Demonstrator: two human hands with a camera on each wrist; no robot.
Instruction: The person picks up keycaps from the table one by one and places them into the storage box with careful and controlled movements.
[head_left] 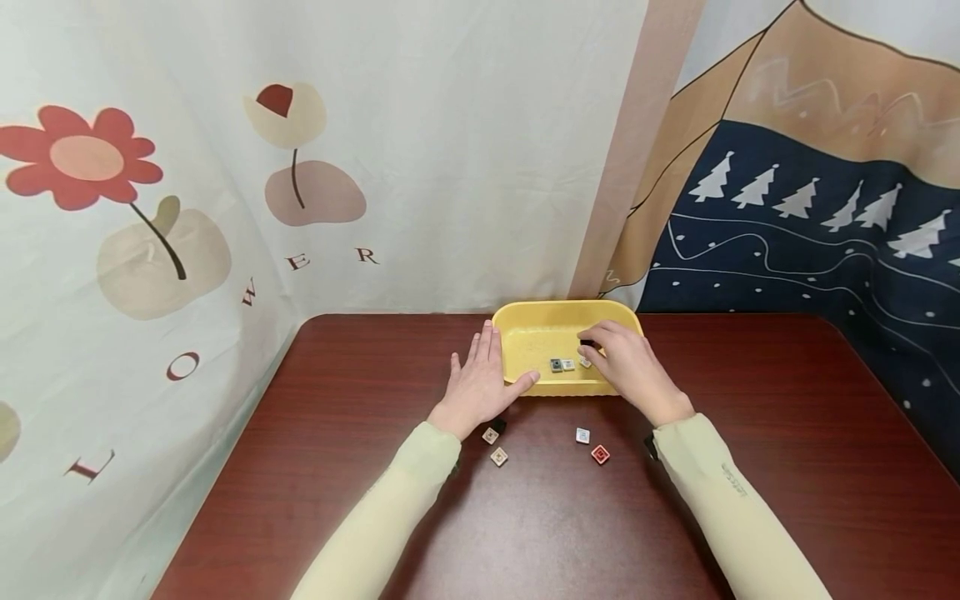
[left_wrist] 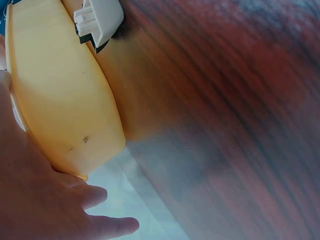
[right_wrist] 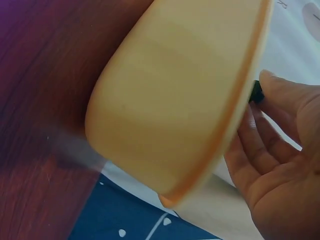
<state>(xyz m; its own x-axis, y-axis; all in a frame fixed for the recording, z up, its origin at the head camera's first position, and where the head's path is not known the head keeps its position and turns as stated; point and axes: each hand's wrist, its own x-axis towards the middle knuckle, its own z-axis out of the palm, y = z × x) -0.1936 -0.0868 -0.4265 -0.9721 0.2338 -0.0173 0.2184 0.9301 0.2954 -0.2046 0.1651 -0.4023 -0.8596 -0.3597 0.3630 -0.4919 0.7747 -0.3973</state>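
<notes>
A yellow plastic basin (head_left: 566,388) stands at the back of the table. My left hand (head_left: 482,385) rests with straight fingers on its left rim. Over the basin's right part, my right hand (head_left: 633,367) pinches a small dark block (right_wrist: 257,92) between thumb and fingers; its face is mostly hidden. Inside, near the front wall, lie a dark square tile (head_left: 556,365), a whitish tile (head_left: 568,364) and another light tile (head_left: 585,362) below my right fingertips.
On the table before the basin lie a white tile (head_left: 582,435), a red tile (head_left: 600,454), two cream tiles (head_left: 499,456) and a black piece (head_left: 498,426) by my left wrist. A printed curtain (head_left: 450,167) hangs behind the table's back edge.
</notes>
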